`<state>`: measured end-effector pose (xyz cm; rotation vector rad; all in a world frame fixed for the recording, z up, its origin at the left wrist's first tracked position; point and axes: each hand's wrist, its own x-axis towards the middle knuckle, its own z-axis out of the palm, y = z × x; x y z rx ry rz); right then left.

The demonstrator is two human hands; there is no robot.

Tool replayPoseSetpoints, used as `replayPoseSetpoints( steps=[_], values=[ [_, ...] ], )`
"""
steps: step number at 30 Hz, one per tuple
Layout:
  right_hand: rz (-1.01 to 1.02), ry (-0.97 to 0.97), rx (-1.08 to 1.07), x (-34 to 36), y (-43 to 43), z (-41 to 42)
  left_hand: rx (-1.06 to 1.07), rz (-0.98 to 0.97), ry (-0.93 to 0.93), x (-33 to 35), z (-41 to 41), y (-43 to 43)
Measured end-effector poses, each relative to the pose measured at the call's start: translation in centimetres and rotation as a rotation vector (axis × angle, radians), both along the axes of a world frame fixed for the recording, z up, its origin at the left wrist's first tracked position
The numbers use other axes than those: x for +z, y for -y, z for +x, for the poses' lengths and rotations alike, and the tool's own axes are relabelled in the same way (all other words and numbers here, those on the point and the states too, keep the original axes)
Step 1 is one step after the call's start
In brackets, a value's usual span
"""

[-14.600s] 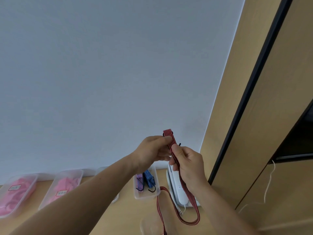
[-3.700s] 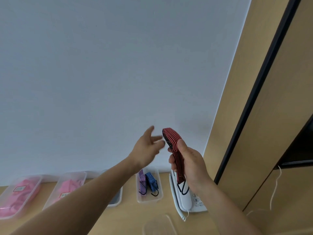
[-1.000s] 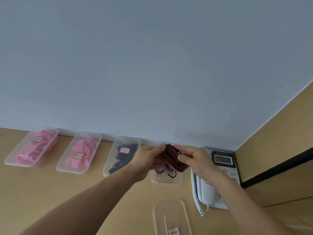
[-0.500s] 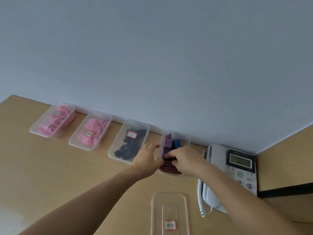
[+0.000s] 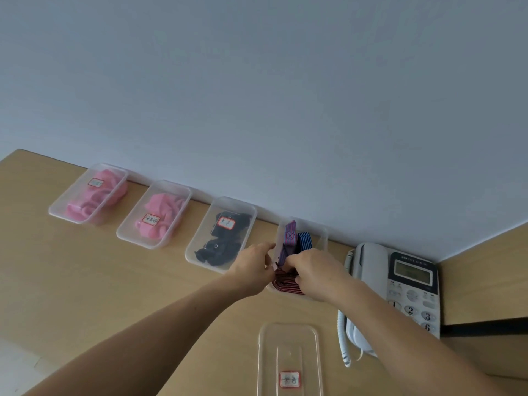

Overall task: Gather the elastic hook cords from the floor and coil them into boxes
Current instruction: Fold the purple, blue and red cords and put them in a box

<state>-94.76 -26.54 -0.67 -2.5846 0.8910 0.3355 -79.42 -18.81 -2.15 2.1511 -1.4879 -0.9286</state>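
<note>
Seating the coiled red cord [image 5: 285, 284] in the near end of the open box [image 5: 324, 238] is judged to be the step in hand. The coil is lying low inside that box, at the end nearest the person. A purple cord [image 5: 289, 238] and a blue cord [image 5: 305, 242] are standing behind it, toward the wall.

The left hand [image 5: 254, 270] is reaching in at the left edge of the box, its fingers curling against the left end of the coil. The right hand [image 5: 317, 272] is covering the coil from above and from the right, its fingers and thumb pinching the folded loops together. Both forearms are extending forward over the desk [image 5: 85, 281] and converging on the box. The hooks of the red cord are not showing clearly; only a small dark tip is appearing between the two hands.

The next move is calling for a controlled release. The coil is elastic and is likely to unfold if both hands are lifting off at once. Pressing the loops down against the box floor and wall, then withdrawing one hand at a time, is advisable.

A loose lid [image 5: 288, 352] is lying on the desk nearer the person, and a telephone [image 5: 405, 281] is standing just right of the box.
</note>
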Motion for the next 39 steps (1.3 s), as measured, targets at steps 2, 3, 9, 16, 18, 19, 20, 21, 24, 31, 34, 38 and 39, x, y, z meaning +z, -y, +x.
replayPoseSetpoints(
  steps=[2, 3, 9, 16, 18, 19, 20, 21, 24, 31, 34, 38, 39],
  values=[
    [-0.041, 0.0, 0.009, -0.5, -0.1, -0.1, -0.005, -0.004, 0.006, -0.2, -0.1, 0.0],
    [-0.018, 0.014, -0.005, -0.6, 0.1, -0.3, -0.008, -0.002, 0.005, -0.4, -0.1, 0.0],
    [0.215, 0.117, -0.108, 0.2, 1.5, -0.7, -0.079, -0.097, 0.127, -1.3, -0.3, -0.8],
    [0.105, 0.075, -0.139, 0.3, 2.7, -1.3, -0.225, -0.193, 0.352, -1.5, -0.6, -0.1],
    [0.112, 0.028, -0.142, 0.4, 3.2, -1.3, -0.221, -0.182, 0.334, -1.7, -0.7, 0.0],
    [0.107, 0.015, -0.136, 0.4, 3.4, -1.3, -0.223, -0.182, 0.325, -1.7, -0.6, 0.1],
    [0.105, 0.012, -0.13, 0.3, 3.7, -1.2, -0.224, -0.182, 0.315, -1.7, -0.6, 0.1],
    [0.103, 0.018, -0.125, 0.3, 3.8, -1.1, -0.221, -0.18, 0.303, -1.6, -0.6, 0.1],
    [0.082, 0.065, -0.112, 0.0, 4.3, -0.8, -0.228, -0.171, 0.31, -1.2, -0.4, 0.2],
    [-0.101, 0.263, -0.101, -1.4, 4.1, -0.9, -0.27, -0.183, 0.384, -0.8, -0.3, 1.1],
    [-0.197, 0.327, -0.288, -2.2, 3.1, -1.8, -0.363, -0.155, 0.442, -1.0, -0.1, 1.8],
    [-0.144, 0.315, -0.529, -2.3, 2.4, -3.0, -0.459, -0.074, 0.494, -1.7, -0.1, 2.6],
    [-0.095, 0.323, -0.566, -2.3, 2.1, -3.4, -0.455, -0.07, 0.501, -1.9, -0.3, 2.6]
  ],
)
